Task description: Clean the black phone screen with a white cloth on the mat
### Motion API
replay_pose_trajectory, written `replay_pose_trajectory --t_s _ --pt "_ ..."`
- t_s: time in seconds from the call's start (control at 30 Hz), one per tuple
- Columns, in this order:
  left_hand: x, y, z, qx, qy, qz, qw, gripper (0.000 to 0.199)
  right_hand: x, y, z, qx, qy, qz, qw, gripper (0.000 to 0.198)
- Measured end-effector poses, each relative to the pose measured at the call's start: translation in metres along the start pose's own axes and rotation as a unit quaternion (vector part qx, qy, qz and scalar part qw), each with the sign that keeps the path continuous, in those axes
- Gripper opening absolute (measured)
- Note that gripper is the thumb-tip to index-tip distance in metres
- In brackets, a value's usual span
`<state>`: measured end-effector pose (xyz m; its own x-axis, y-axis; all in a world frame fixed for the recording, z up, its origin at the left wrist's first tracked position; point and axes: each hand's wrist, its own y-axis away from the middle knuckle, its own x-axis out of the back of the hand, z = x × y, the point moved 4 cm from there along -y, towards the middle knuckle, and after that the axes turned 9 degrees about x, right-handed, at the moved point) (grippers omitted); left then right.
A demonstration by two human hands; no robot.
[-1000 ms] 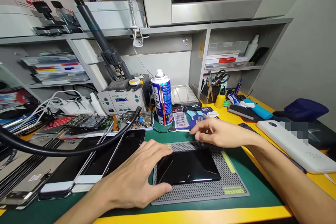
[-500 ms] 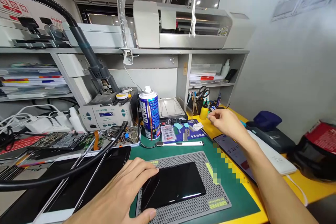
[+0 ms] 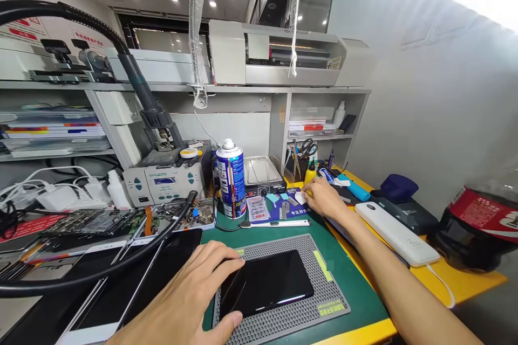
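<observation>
A black glossy smartphone (image 3: 275,283) lies screen up on a grey honeycomb-textured pad (image 3: 291,321). My left hand (image 3: 202,280) steadies its left end, fingertips at the far edge and thumb at the near edge. Farther out, my right hand (image 3: 324,198) reaches down with its fingers drawn together, beside a small white piece (image 3: 300,198) on the blue printed card (image 3: 294,207). Whatever the fingertips hold, if anything, is too hidden to name. Pale blue pads (image 3: 273,197) and small grey pieces (image 3: 284,211) lie on the same card.
Behind the pad stand a blue spray can (image 3: 230,180) and a white brush-like tool (image 3: 279,223). A yellow bottle (image 3: 310,171), a white power bank (image 3: 396,233) and a cola bottle (image 3: 477,226) are on the right. A black hose (image 3: 162,242) crosses opened devices at left.
My right hand has moved left and down, from beside the yellow bottle to the white piece on the card. My left hand stays on the smartphone. The view has tilted slightly.
</observation>
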<state>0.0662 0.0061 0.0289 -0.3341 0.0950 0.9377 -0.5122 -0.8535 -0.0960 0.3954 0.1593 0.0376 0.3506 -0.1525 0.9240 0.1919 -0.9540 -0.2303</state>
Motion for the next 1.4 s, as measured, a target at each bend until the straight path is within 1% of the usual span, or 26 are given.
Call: replay_pose_trajectory --t_s 0.1,0.17,0.23,0.37,0.5,0.6,0.7,0.77,0.8,0.83,0.87,0.9,0.93,0.97,1.0,1.03,1.1,1.17,1.23,1.3,1.37,1.4 --pt "0.005 -0.002 0.002 -0.001 0.023 0.008 1.000 0.050 0.009 -0.001 0.001 -0.028 -0.076 0.001 0.997 0.029" --pt "0.007 -0.003 0.003 -0.006 0.038 0.011 0.999 0.049 0.015 0.003 -0.001 -0.036 -0.142 -0.019 0.989 0.029" --pt "0.009 -0.004 0.003 -0.011 0.048 0.013 0.999 0.050 0.019 0.011 -0.007 -0.033 -0.212 -0.052 0.975 0.028" --pt "0.010 -0.005 0.000 -0.006 0.051 0.002 0.999 0.055 0.021 0.028 -0.025 -0.008 -0.328 -0.107 0.939 0.025" --pt "0.009 -0.004 -0.001 0.000 0.047 -0.013 0.999 0.059 0.023 0.041 -0.047 0.017 -0.393 -0.121 0.911 0.030" --pt "0.011 -0.003 0.001 -0.004 0.050 -0.006 0.999 0.058 0.027 0.054 -0.063 0.038 -0.408 -0.107 0.906 0.034" --pt "0.013 -0.002 0.007 -0.017 0.088 0.017 0.996 0.058 0.031 0.077 -0.084 0.067 -0.390 -0.081 0.915 0.030" --pt "0.014 -0.002 0.012 -0.022 0.137 0.049 0.989 0.054 0.029 0.096 -0.101 0.098 -0.363 -0.050 0.925 0.022" --pt "0.014 -0.002 0.015 -0.024 0.163 0.068 0.984 0.050 0.026 0.106 -0.110 0.118 -0.349 -0.030 0.929 0.017" --pt "0.013 -0.002 0.018 -0.033 0.185 0.090 0.978 0.047 0.023 0.115 -0.121 0.158 -0.326 -0.004 0.932 0.011" --pt "0.013 -0.001 0.021 -0.052 0.199 0.118 0.972 0.047 0.024 0.126 -0.135 0.273 -0.258 0.053 0.925 0.010" --pt "0.013 0.000 0.024 -0.085 0.202 0.148 0.964 0.047 0.023 0.138 -0.146 0.364 -0.192 0.114 0.904 0.018" --pt "0.013 0.002 0.028 -0.122 0.191 0.187 0.956 0.046 0.020 0.148 -0.154 0.418 -0.132 0.152 0.886 0.025" --pt "0.013 0.005 0.030 -0.155 0.169 0.226 0.947 0.041 0.016 0.157 -0.161 0.465 -0.081 0.189 0.861 0.031" --pt "0.012 0.008 0.033 -0.184 0.141 0.258 0.938 0.035 0.013 0.165 -0.164 0.490 -0.045 0.215 0.843 0.035" --pt "0.012 0.011 0.034 -0.205 0.112 0.284 0.930 0.028 0.011 0.170 -0.165 0.503 -0.020 0.229 0.833 0.035" --pt "0.011 0.016 0.035 -0.230 0.066 0.312 0.919 0.023 0.008 0.179 -0.165 0.510 0.008 0.238 0.827 0.035" --pt "0.011 0.019 0.034 -0.247 0.039 0.325 0.912 0.028 0.004 0.183 -0.163 0.501 0.021 0.221 0.837 0.035" --pt "0.011 0.022 0.033 -0.259 0.020 0.335 0.905 0.033 0.001 0.184 -0.163 0.495 0.009 0.222 0.840 0.034" --pt "0.011 0.024 0.034 -0.269 0.011 0.339 0.901 0.035 -0.002 0.184 -0.166 0.481 -0.014 0.249 0.841 0.032" --pt "0.011 0.023 0.036 -0.279 0.016 0.332 0.901 0.033 -0.005 0.182 -0.170 0.454 -0.036 0.276 0.846 0.031" --pt "0.011 0.022 0.037 -0.280 0.026 0.323 0.904 0.030 -0.007 0.181 -0.173 0.442 -0.052 0.275 0.852 0.032"
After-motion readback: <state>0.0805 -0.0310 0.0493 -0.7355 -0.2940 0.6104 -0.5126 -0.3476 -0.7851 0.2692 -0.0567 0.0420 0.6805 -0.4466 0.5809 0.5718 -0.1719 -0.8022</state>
